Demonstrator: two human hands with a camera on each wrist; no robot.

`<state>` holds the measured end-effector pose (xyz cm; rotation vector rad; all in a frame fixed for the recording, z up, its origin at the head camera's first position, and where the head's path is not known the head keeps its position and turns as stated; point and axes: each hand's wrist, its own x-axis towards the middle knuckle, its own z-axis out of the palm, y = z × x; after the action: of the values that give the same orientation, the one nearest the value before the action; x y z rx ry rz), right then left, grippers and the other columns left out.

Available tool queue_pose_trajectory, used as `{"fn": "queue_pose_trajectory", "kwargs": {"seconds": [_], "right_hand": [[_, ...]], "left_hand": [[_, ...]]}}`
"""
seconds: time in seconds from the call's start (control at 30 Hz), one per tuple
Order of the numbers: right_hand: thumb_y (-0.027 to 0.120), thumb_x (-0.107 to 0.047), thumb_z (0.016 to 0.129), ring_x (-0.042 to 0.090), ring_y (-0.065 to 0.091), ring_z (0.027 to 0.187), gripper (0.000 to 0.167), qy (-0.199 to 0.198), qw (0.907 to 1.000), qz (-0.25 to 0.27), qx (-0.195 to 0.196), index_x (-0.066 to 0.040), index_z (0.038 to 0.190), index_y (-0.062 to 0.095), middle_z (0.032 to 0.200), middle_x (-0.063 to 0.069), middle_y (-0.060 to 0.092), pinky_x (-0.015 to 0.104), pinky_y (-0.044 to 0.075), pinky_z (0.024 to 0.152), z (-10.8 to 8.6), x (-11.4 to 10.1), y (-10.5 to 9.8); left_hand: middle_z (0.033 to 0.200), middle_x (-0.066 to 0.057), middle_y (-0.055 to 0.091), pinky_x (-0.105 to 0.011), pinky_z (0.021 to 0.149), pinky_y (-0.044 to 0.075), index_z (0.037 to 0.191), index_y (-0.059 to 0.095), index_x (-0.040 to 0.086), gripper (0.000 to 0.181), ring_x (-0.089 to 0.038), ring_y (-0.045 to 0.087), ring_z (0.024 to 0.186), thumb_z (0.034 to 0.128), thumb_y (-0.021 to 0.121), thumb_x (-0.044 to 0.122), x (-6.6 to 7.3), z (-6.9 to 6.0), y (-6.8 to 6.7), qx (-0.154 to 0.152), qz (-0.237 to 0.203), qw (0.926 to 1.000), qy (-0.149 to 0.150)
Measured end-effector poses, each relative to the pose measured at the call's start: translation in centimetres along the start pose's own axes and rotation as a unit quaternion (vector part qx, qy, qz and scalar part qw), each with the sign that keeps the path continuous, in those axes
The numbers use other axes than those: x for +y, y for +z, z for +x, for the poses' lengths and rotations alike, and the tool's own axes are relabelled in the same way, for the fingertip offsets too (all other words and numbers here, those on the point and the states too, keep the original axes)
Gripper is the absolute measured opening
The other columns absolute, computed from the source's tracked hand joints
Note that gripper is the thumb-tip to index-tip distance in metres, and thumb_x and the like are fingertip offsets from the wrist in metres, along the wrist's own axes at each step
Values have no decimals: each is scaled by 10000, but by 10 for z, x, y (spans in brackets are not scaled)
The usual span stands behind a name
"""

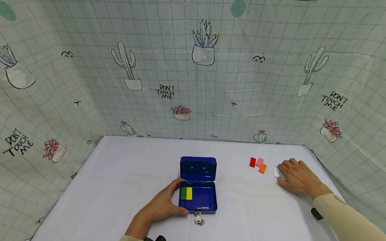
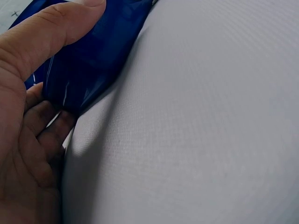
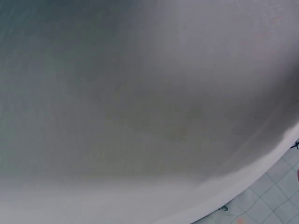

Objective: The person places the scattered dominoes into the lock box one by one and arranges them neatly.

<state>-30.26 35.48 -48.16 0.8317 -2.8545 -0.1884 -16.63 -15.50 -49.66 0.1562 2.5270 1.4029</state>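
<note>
An open blue metal cash box (image 1: pixel 197 205) stands on the table with its lid (image 1: pixel 198 168) raised at the back. Inside, along its left wall, a green block (image 1: pixel 183 193) lies beside a yellow block (image 1: pixel 189 193). My left hand (image 1: pixel 164 203) grips the box's left side, thumb at the front corner, fingers toward the back. In the left wrist view the thumb (image 2: pixel 60 28) lies over the blue box (image 2: pixel 100 51). Far to the right, my right hand (image 1: pixel 296 175) holds a small white block (image 1: pixel 276 172) between thumb and fingers; the hand partly hides it.
Red (image 1: pixel 253 162), pink (image 1: pixel 259 162) and orange blocks (image 1: pixel 262 168) lie together left of the right hand. Keys (image 1: pixel 199 219) hang at the box's front lock. A patterned cloth (image 1: pixel 194 81) surrounds the white table (image 1: pixel 131 161). The right wrist view shows mostly shadowed white cloth.
</note>
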Motion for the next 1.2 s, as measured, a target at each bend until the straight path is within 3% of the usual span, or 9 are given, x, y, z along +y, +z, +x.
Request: {"fn": "queue_pose_trajectory", "kwargs": {"seconds": [0.37, 0.67, 1.2], "right_hand": [[709, -352, 952, 389, 561, 1158, 444, 22, 9995, 303, -33, -19, 1244, 694, 1208, 161, 672, 616, 480, 1001, 1, 1, 0], [772, -353, 888, 375, 554, 1047, 486, 127, 9988, 231, 423, 41, 1151, 662, 1090, 175, 648, 572, 486, 911, 0, -4, 0], [774, -357, 829, 355, 535, 966, 477, 7, 9936, -128, 1125, 6, 1108, 642, 1037, 169, 632, 509, 434, 835, 4, -28, -11]], "left_hand": [[1673, -150, 409, -744, 1213, 255, 1614, 381, 238, 1123, -448, 346, 1549, 681, 990, 383, -2, 0, 0, -3, -23, 10000, 29], [1675, -146, 407, -745, 1212, 256, 1613, 385, 243, 1117, -447, 347, 1548, 684, 991, 376, -1, -1, 0, 3, -74, 10000, 11], [1670, -139, 418, -743, 1212, 261, 1605, 394, 253, 1103, -442, 349, 1550, 685, 986, 393, -3, 0, -1, -11, -2, 10000, 79]]}}
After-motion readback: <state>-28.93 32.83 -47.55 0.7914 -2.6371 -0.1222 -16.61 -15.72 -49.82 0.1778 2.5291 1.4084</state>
